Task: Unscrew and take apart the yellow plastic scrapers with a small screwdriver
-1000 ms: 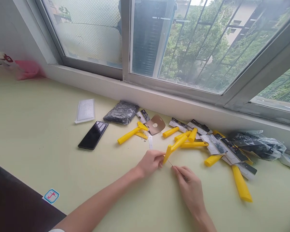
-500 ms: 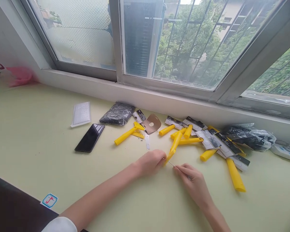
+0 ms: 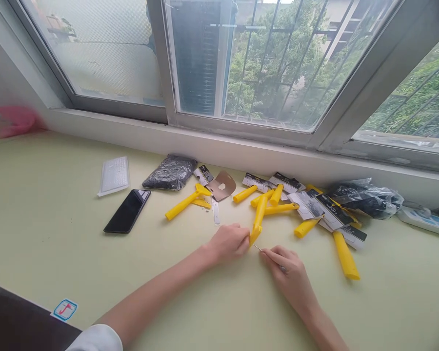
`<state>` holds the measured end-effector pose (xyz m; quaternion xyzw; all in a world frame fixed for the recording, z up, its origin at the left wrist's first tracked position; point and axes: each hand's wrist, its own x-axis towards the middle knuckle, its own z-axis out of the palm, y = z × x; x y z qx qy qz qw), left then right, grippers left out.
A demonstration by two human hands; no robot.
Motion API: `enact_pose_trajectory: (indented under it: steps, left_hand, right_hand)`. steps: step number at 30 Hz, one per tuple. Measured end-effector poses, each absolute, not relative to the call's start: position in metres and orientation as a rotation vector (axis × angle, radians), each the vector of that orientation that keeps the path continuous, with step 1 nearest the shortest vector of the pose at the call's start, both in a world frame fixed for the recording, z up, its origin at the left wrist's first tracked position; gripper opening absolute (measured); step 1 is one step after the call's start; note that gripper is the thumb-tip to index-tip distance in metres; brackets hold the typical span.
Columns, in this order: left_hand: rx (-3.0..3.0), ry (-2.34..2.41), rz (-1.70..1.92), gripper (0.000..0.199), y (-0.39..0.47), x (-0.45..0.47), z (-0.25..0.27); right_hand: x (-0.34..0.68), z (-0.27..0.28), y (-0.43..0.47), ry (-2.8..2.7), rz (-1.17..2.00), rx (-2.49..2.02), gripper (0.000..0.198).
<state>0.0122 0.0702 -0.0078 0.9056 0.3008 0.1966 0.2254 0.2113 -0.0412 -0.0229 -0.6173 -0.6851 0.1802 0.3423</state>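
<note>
So, the left hand (image 3: 230, 243) is curled closed on the head of a yellow scraper (image 3: 259, 219), whose handle points away from the person, above the table (image 3: 205, 312); the fingertips are mostly hidden. Just right of that scraper, the right hand (image 3: 285, 268) is nearly closed too, thumb and fingers pinching a thin metal tool (image 3: 256, 247). The tip reaches the scraper's head, though whether it touches is too small to tell.

To the left of the held scraper and a little beyond it lie a metal strip (image 3: 215, 212), a brown card (image 3: 223, 189) and a second scraper (image 3: 181, 206). Farther left of it are a phone (image 3: 127, 211), a black packet (image 3: 171, 172) and a white packet (image 3: 114, 176). Right of it and beyond, handles and printed cards (image 3: 332, 211) overlap in a heap, with a clear bag (image 3: 366, 197) of dark contents at the far side.
</note>
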Motion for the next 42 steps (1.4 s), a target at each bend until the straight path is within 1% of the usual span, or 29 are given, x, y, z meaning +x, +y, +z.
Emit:
enact_pose_trajectory:
  steps: [2,6,10,15,17,21,27,32,36,37,40,42]
  left_hand:
    - [2.455,0.859,0.550,0.018,0.068,0.011,-0.005]
    - [2.366,0.833,0.566,0.010,0.068,0.002,0.000]
    - [2.290,0.854,0.599,0.007,0.068,-0.006,0.000]
    - [2.186,0.907,0.656,0.018,0.058,-0.007,0.001]
    - [2.108,0.960,0.738,0.020,0.055,-0.004,-0.002]
    - [2.030,1.106,0.922,0.031,0.060,0.002,-0.014]
    - [2.224,1.165,1.043,0.028,0.091,-0.025,-0.016]
    - [2.504,1.007,0.904,0.032,0.111,-0.062,-0.010]
    - [2.628,1.037,0.780,0.051,0.118,-0.076,-0.008]
    - [2.643,1.053,0.760,0.052,0.120,-0.077,-0.008]
    - [2.658,1.090,0.729,0.041,0.122,-0.077,-0.008]
    - [2.659,1.137,0.731,0.038,0.123,-0.077,-0.009]
  right_hand:
    - [0.211,-0.023,-0.042,-1.766,0.473,-1.623,0.034]
    - [0.208,-0.019,-0.042,-1.737,0.503,-1.659,0.035]
    - [0.205,-0.017,-0.041,-1.727,0.497,-1.682,0.037]
    - [0.195,-0.016,-0.038,-1.700,0.507,-1.685,0.042]
    - [0.190,-0.015,-0.035,-1.709,0.521,-1.660,0.043]
    - [0.186,-0.013,-0.033,-1.710,0.520,-1.633,0.041]
    - [0.187,-0.019,-0.042,-1.691,0.492,-1.643,0.032]
    - [0.184,-0.020,-0.044,-1.699,0.481,-1.663,0.027]
    - [0.182,-0.019,-0.042,-1.713,0.455,-1.676,0.028]
    - [0.180,-0.018,-0.044,-1.720,0.443,-1.679,0.028]
    - [0.171,-0.016,-0.053,-1.796,0.449,-1.652,0.022]
    - [0.161,-0.016,-0.060,-1.900,0.454,-1.602,0.027]
